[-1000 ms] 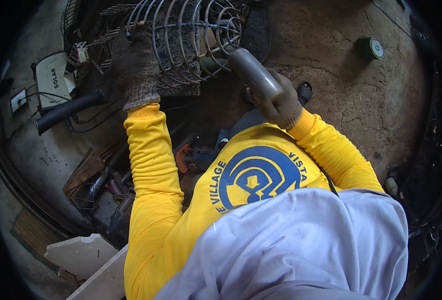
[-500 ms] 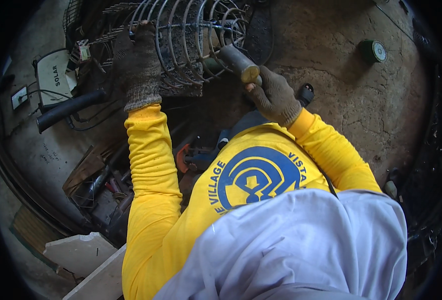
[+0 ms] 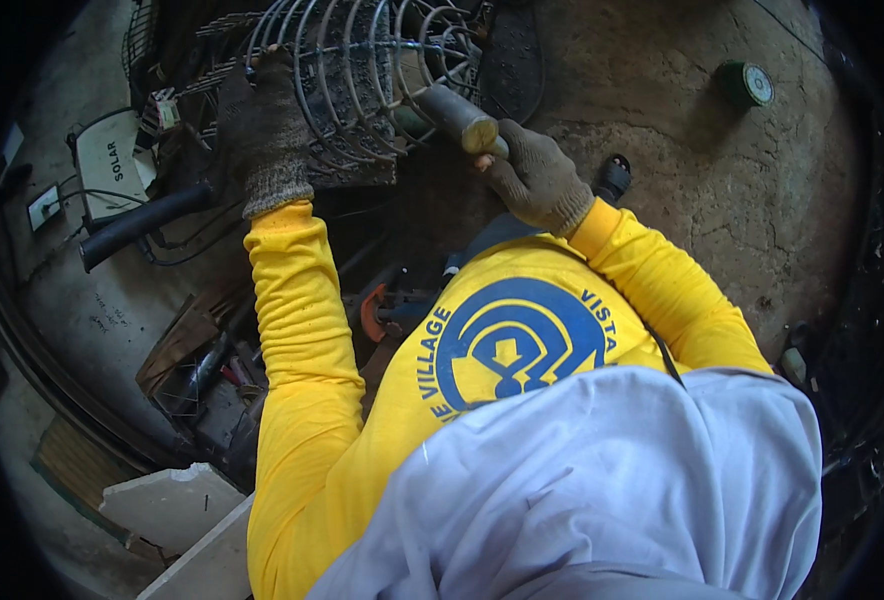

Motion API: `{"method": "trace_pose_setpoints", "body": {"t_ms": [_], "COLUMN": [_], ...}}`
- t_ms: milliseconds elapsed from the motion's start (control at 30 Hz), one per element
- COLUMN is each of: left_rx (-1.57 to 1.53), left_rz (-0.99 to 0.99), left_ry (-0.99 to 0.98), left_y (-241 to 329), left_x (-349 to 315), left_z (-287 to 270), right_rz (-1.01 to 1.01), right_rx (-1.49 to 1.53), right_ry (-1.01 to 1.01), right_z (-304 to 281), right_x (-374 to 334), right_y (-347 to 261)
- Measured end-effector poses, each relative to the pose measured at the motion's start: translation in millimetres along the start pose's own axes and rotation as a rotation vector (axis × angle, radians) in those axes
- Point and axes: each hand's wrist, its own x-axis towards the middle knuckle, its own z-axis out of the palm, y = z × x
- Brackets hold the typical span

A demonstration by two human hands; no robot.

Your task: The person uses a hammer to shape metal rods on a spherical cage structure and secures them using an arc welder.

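A curved cage of metal rods [image 3: 347,65] lies across the far middle over a dark, grimy metal plate [image 3: 357,175]. My left hand [image 3: 267,135], in a brown knit glove, is closed round the rods at the cage's left end. My right hand [image 3: 542,180], in a matching glove, grips the handle of a hammer [image 3: 454,115]. The hammer's thick, round metal head is at the cage's lower right rods; whether it touches them I cannot tell. Most of the handle is hidden by the glove and the head.
A black tube-shaped handle [image 3: 147,225] sticks out left of my left wrist. Further left are a pale box [image 3: 107,170] with cables and a small white plate [image 3: 44,208]. An orange clamp-like part [image 3: 372,312] is below the cage. A green can [image 3: 747,84] stands on the floor at right.
The hammer and my right hand have shifted slightly left and away from me. My left hand keeps its hold on the cage, and the whole view has moved a little.
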Motion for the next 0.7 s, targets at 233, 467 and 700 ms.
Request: {"method": "trace_pose_setpoints", "body": {"t_ms": [233, 467, 700], "left_rx": [0.004, -0.020, -0.061], "left_rz": [0.001, 0.043, 0.034], "left_ry": [0.013, 0.076, -0.015], "left_y": [-4.6, -24.5, 0.0], "left_x": [2.2, 11.3, 3.1], "left_z": [3.6, 18.6, -0.9], "right_rz": [-0.182, 0.079, -0.092], "right_rx": [0.118, -0.073, 0.032], "right_ry": [0.092, -0.003, 0.049], "right_z": [-11.3, 3.5, -5.7], "right_x": [-16.4, -7.1, -13.4], "right_y": [1.9, 2.5, 4.2]}}
